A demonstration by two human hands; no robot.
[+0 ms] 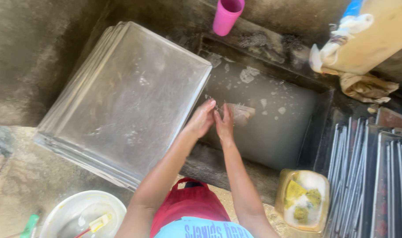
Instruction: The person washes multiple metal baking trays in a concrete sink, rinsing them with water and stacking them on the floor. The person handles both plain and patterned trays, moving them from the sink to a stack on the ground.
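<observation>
The person stands at a rough concrete trough (311,128) filled with cloudy grey water (271,128); patches of white foam float on the surface.

Left hand (201,119): fingers extended and close together, fingertips at the waterline, touching the right hand. Right hand (225,123): fingers straight, partly dipped into the water. Just beyond the fingertips a pale cloth-like thing (243,113) lies half submerged; cannot tell whether either hand grips it, as the water blurs the contact.

Left of the hands: a stack of large rectangular metal baking trays (126,101), dull silver, wet, scratched, with shallow rolled rims. The stack leans tilted against the concrete wall (29,57), its lower right corner just beside the left hand.

Right of the trough: more metal trays (368,176) set on edge in 1 tight row, dark and stained.

Near edge, right: a yellowish translucent plastic tub (303,200), rounded rectangle, holding soapy water and 3 yellow-green sponge pieces.

Far ledge: 1 pink plastic cup (227,15), upright, smooth. Upper right: a crumpled beige rag (364,86) under a tan board (381,35), with white cloth bunched on it.

Bottom left: a round white bowl (73,211) with a brush inside, yellow head; a green handle lies beside the bowl. The floor is gritty, wet concrete.
</observation>
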